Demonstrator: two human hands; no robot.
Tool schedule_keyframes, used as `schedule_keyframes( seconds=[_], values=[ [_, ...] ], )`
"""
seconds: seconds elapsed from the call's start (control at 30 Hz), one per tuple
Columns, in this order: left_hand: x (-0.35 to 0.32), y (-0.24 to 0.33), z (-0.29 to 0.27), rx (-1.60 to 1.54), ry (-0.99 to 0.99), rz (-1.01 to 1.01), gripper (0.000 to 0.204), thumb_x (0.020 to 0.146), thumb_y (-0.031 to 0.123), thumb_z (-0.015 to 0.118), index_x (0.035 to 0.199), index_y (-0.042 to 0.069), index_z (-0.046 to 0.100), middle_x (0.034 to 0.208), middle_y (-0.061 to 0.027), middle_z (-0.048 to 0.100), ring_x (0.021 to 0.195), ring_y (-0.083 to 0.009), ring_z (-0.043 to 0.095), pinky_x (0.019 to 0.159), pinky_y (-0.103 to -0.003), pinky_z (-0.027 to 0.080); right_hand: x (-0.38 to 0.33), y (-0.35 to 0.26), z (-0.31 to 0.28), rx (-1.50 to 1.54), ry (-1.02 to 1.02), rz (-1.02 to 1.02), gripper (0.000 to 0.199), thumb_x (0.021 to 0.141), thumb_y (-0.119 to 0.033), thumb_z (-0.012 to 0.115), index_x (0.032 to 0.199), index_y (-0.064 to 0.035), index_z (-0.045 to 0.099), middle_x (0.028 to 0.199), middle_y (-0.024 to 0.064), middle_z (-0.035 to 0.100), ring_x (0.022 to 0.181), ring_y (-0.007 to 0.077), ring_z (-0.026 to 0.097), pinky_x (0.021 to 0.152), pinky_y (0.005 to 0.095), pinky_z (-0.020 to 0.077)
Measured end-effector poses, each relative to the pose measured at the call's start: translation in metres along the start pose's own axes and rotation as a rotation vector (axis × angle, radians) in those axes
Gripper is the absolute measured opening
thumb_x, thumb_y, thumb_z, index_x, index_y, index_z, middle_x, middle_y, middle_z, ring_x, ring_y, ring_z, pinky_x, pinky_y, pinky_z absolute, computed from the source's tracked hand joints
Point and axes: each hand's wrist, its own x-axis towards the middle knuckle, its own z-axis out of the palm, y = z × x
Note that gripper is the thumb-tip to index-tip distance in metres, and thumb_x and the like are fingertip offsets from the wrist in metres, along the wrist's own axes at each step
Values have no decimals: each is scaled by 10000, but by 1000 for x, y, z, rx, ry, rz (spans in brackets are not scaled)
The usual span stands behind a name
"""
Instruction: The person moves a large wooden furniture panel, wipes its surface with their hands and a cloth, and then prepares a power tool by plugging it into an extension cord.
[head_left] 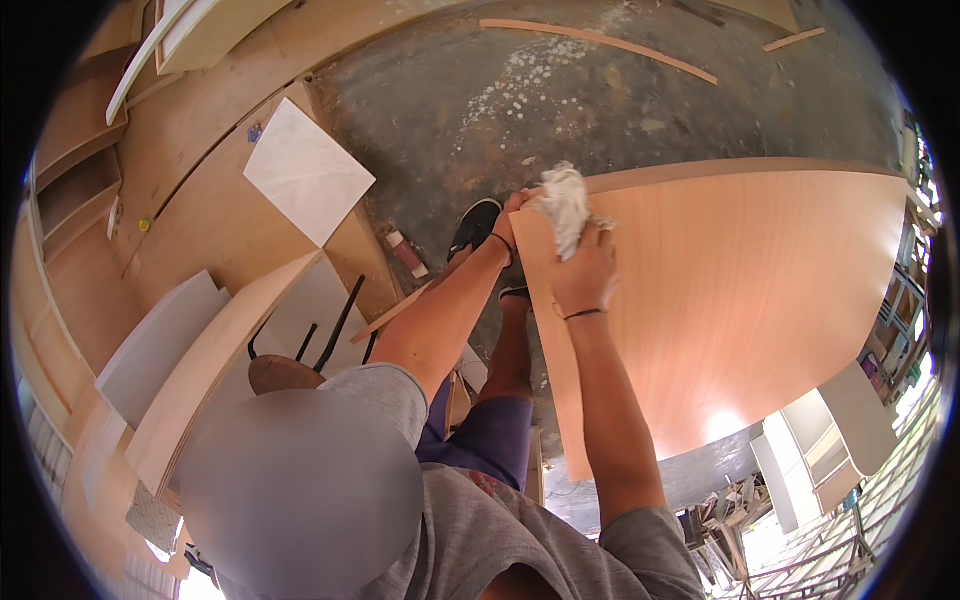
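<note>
Glossy orange-brown laminate sheet [740, 300] lies under our right hand [585, 275], fingers pressing a white rag [565, 205] at its corner; just beyond, our left hand [512, 218] grips that corner's edge (most of the surface looks unwiped).

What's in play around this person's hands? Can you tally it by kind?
Hands: 2, the left hand and the right hand
White rags: 1, the rag under both hands
Large laminated boards: 1, the board being wiped at its corner
Black shoes: 1, the shoe on the floor
Total: 5
</note>
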Motion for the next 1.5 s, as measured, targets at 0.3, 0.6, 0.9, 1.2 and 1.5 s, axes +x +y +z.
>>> schedule_keyframes(
  seconds=[0.3,0.6,0.9,1.2,1.5],
  values=[
    [-17,-7,8,111,133,6,551,880,542,379,1226,128,490,1211,-52,540,1148,-235,469,970,-391,368,1,-41,22,140,-233,-125,542,654,-159,621,1162,-35,481,1175,224,496,1027,399,517,811,487,457],
    [-45,47,-3,292,216,169,614,857,621,358,1212,138,495,1219,-49,515,1180,-261,428,996,-459,335,-36,-16,-38,645,-84,-160,436,693,-180,615,1104,-47,557,1049,167,574,993,346,544,829,430,456],
    [-64,21,67,721,557,133,506,839,531,532,1139,124,535,1130,-33,535,991,-214,506,838,-429,392,-204,133,-51,530,-87,485,453,669,-189,603,1101,-57,568,1036,169,588,987,318,563,859,396,450],
    [-34,28,91,922,652,-1,423,855,452,550,1094,104,560,1061,-48,570,990,-208,506,906,-422,383,-378,135,-11,880,206,1183,474,619,-208,657,1068,-72,594,968,194,638,937,335,601,817,390,474],
    [-31,10,183,1915,1155,-342,600,848,443,504,1314,80,400,1361,-98,416,1270,-257,359,1033,-467,270,-574,42,-3,730,202,1847,474,667,-105,543,1140,-72,549,1160,231,542,1098,369,500,939,415,390]
  ],
)
